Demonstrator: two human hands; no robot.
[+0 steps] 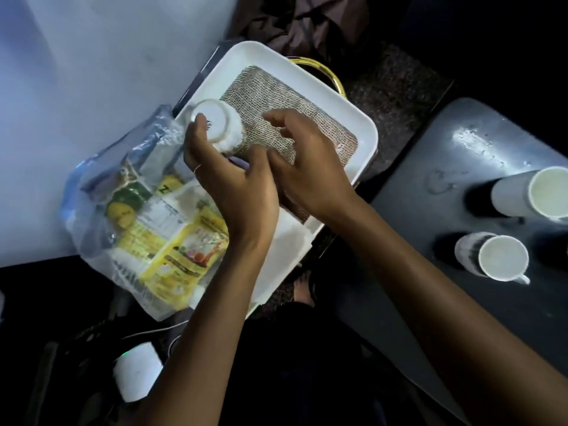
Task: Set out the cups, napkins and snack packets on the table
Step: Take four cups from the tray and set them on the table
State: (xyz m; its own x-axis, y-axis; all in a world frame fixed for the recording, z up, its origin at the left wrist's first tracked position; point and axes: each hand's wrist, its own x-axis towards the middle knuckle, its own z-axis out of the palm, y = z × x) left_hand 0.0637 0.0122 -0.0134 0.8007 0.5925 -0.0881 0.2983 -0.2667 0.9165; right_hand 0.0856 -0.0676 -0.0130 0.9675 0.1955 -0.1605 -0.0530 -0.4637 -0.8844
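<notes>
My left hand (pixel 229 182) grips a white cup (pixel 219 124), tipped with its base toward me, over the white tray (pixel 362 124). My right hand (pixel 302 167) hovers beside it above the woven burlap mat (pixel 276 96) lining the tray, fingers loosely curled and holding nothing. A clear plastic bag of yellow and green snack packets (pixel 159 229) lies on the tray's left end. Two white cups stand upright on the dark table (pixel 430 186) at right: a tall cup (pixel 534 192) and a handled cup (pixel 498 256).
A pale wall fills the upper left. The tray has a gold handle (pixel 325 72) at its far end, with dark cloth behind it. A small white device (pixel 135 370) lies in the shadow at lower left. Speckled dark floor shows between tray and table.
</notes>
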